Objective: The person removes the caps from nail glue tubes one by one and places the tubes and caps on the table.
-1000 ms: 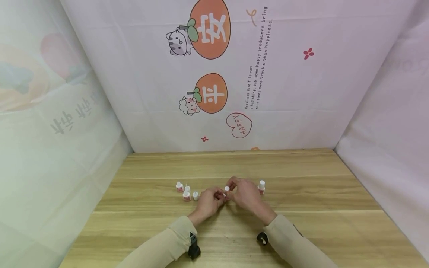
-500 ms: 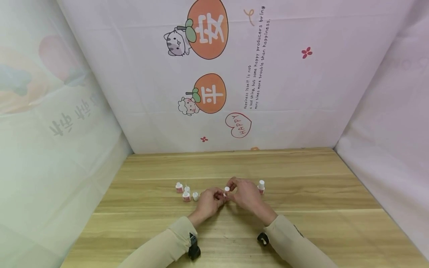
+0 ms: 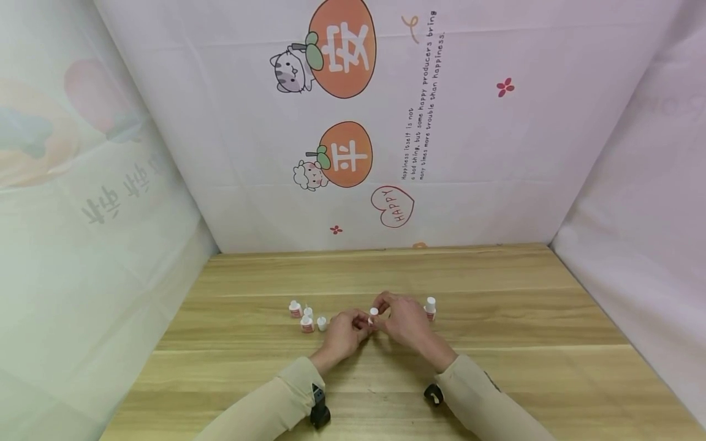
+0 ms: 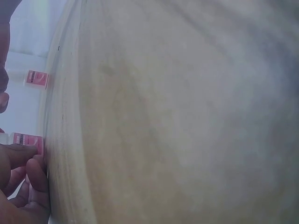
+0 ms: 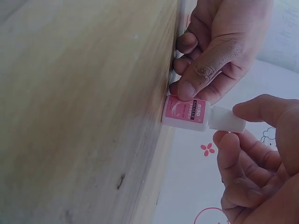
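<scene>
My left hand (image 3: 342, 335) pinches the body of a small glue bottle (image 5: 188, 113) between thumb and fingers. The bottle is white with a pink label and stands upright on the table. Thumb and fingers of my right hand (image 3: 407, 320) grip its white cap (image 5: 227, 119), which sits on the bottle's neck. Whether the cap is screwed tight cannot be seen. Just left of the left hand, two uncapped glue bottles, one behind (image 3: 295, 309) and one in front (image 3: 307, 324), stand beside two white caps, a farther one (image 3: 308, 313) and a nearer one (image 3: 322, 323), each with a thin tip upward.
A capped glue bottle (image 3: 430, 309) stands right of the right hand, partly behind it. The wooden table (image 3: 496, 380) meets a printed white cloth (image 3: 474, 202) at its back edge. More pale cloth hangs along the left and right sides.
</scene>
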A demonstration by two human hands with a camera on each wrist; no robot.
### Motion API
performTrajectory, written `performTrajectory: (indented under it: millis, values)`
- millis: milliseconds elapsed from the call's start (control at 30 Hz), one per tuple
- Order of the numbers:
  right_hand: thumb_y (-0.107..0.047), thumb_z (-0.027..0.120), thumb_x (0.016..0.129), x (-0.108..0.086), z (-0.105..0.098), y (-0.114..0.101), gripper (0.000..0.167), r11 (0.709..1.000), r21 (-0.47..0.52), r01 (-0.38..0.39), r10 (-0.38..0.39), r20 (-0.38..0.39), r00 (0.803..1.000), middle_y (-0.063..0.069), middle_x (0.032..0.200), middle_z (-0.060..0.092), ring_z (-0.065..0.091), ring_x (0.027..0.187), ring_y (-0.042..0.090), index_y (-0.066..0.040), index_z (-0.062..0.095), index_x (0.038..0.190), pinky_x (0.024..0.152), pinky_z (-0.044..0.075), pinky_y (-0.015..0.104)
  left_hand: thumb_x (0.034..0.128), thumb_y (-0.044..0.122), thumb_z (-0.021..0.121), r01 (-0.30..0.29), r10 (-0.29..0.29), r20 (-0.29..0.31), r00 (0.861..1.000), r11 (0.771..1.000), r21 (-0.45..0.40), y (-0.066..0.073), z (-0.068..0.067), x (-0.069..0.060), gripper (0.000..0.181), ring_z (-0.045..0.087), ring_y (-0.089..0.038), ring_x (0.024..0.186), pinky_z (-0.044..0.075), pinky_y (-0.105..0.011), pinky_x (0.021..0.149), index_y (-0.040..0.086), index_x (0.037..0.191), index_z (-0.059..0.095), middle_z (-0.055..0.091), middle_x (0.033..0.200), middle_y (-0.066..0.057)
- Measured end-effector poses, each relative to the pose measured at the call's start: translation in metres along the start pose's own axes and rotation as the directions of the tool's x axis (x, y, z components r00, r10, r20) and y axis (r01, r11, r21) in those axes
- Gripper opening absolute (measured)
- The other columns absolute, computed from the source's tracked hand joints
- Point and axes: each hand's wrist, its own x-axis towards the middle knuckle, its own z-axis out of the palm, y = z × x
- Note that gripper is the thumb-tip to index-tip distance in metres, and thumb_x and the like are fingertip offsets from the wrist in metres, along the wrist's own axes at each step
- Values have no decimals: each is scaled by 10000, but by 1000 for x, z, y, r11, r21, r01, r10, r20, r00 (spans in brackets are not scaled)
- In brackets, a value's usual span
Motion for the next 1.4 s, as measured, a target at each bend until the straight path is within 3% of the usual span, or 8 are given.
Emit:
performTrajectory:
  millis: [367,600,1100,1400]
  values:
    - [-294,790,834,1,0,0,158,1000,-7,14,-14,-9,1000,-64,896,732,564,665,112,-255,674,933,580,408,267,889,102,734,-13,14,-14,1000,1000,13,1,0,2,79,650,-66,737,497,-203,658,115,967,739,741,837,-5]
    - [-327,797,824,2,-3,-2,181,1000,-8,-20,20,3,1000,-59,899,728,579,691,119,-252,668,927,573,408,279,894,116,735,7,-7,-11,1000,1000,16,2,-1,3,75,649,-62,744,501,-208,668,134,966,739,741,842,8]
    - [-320,797,831,1,-2,-2,181,1000,-18,0,0,15,1000,-65,883,717,618,750,128,-243,670,935,639,465,306,873,103,751,-9,9,-28,1000,1000,17,-1,1,1,70,660,-75,737,494,-202,663,126,939,743,744,822,0]
    - [-299,802,825,0,-1,-1,176,1000,-19,22,-22,-12,1000,-62,890,723,610,723,127,-245,673,932,611,449,282,882,105,745,-5,5,-16,1000,1000,19,2,0,0,71,657,-77,741,501,-211,664,114,952,740,741,829,-9]
